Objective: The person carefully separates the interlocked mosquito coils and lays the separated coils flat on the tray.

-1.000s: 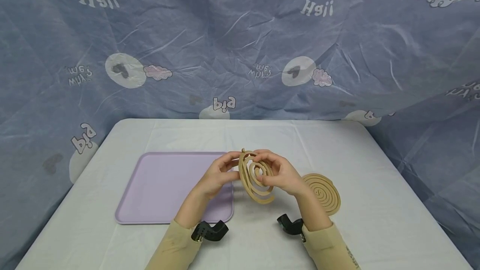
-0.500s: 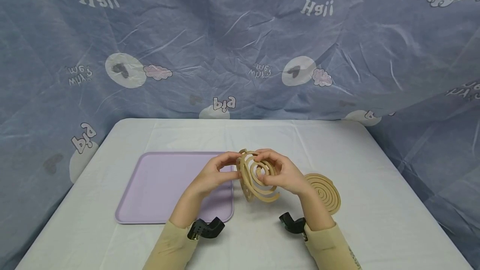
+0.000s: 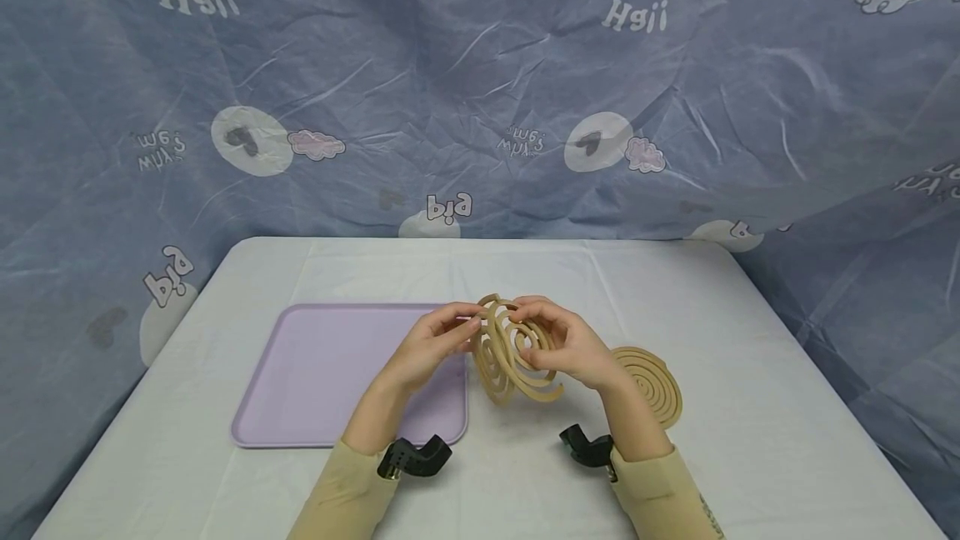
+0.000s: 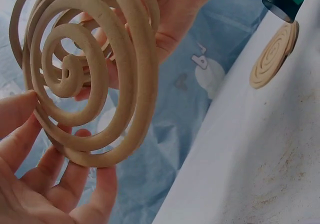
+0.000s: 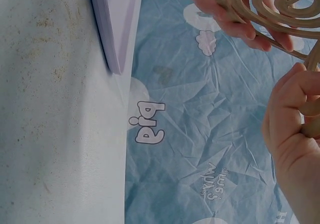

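Above the table's middle I hold a tan spiral coil pair [image 3: 516,354], its two nested spirals partly pulled apart. My left hand [image 3: 442,340] pinches its left side and my right hand [image 3: 558,342] grips its right side near the centre. In the left wrist view the coil pair [image 4: 95,84] fills the upper left, with my left hand's fingers [image 4: 35,184] curled under its rim and my right hand [image 4: 180,9] behind it. The right wrist view shows the coil pair [image 5: 272,6] at the top right, my right hand [image 5: 290,129] below it and my left hand [image 5: 220,14] on its far edge.
A second tan coil [image 3: 654,383] lies flat on the white table [image 3: 525,273] just right of my right hand. A lilac tray [image 3: 330,373] lies left of my hands. A blue printed cloth [image 3: 480,107] hangs behind the table.
The two spirals have spread further apart and tilted more edge-on between my hands. Both hands stay in about the same place above the table.
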`<action>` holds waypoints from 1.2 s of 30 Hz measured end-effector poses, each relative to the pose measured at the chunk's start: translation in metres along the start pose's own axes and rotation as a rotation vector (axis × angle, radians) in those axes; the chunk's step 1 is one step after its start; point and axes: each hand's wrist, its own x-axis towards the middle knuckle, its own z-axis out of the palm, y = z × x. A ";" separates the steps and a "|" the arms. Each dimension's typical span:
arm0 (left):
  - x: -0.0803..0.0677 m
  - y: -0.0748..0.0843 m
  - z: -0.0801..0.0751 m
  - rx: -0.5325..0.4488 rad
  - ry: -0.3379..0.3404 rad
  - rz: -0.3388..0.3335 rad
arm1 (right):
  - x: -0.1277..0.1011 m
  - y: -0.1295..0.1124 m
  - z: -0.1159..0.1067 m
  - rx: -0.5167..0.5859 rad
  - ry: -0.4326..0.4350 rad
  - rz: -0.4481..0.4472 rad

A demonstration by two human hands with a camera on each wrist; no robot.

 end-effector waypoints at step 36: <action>0.002 0.002 0.003 -0.104 0.271 -0.046 | -0.002 -0.003 -0.001 0.017 -0.048 0.035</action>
